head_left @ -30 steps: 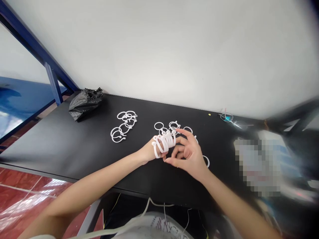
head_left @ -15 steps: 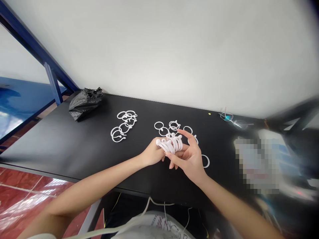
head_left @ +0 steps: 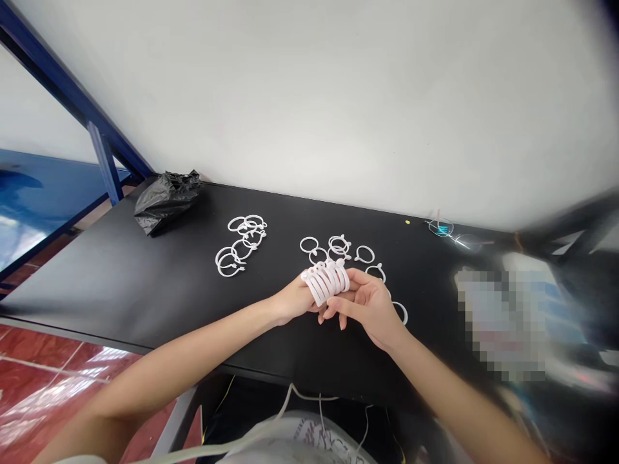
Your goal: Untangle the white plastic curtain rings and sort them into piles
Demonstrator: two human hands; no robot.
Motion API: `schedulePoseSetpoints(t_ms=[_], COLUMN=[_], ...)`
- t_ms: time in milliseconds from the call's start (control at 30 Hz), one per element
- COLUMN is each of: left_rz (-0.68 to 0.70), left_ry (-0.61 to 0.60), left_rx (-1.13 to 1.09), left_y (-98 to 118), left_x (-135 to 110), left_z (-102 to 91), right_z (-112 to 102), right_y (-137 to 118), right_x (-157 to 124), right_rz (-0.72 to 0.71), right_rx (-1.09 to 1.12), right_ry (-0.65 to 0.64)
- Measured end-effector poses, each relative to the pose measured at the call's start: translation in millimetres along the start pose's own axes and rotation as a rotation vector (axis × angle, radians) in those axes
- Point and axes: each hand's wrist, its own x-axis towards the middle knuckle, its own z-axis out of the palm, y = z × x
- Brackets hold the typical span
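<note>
A stack of several white plastic rings (head_left: 329, 281) is threaded over the fingers of my left hand (head_left: 296, 299), which is closed around them above the black table (head_left: 145, 283). My right hand (head_left: 370, 303) cups the fingertip end of the stack, its fingers curled against the rings. Loose white rings (head_left: 338, 248) lie on the table just beyond my hands. One more ring (head_left: 402, 312) peeks out to the right of my right hand.
A second cluster of white rings (head_left: 240, 246) lies at the table's middle left. A crumpled black plastic bag (head_left: 166, 198) sits at the back left corner. Blue metal frame bars (head_left: 99, 151) rise on the left. Small items (head_left: 441, 227) lie at the back right by the wall.
My right hand has closed in on the ring stack from an open-fingered pose. The stack has slid a little along my left fingers toward the right hand.
</note>
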Motion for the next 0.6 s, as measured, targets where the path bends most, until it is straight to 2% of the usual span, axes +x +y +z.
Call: schedulePoseSetpoints(t_ms=[100,233,467,600], left_rz=[0.083,0.189,0.235,0.289], left_ry=[-0.04,-0.096,-0.009,0.014], left_rx=[0.109,0.224,0.416,0.584], left_y=[-4.4,-4.7,-3.9,-7.5], left_x=[0.9,-0.5,-6.2,-6.7], left_z=[-0.6,-1.5,-0.7,-2.6], right_z=[-1.8,-3.0,-6.7,-6.6], right_y=[1.0,0.8,-4.3,-2.7], right_x=[0.0,-0.1,0.5,1.2], right_rz=[0.081,0.105,0.139,0.213], right_rx=[-0.071,-0.111,-0.069,-0.046], right_ry=[-0.107,-0.157,-0.254,-0.238])
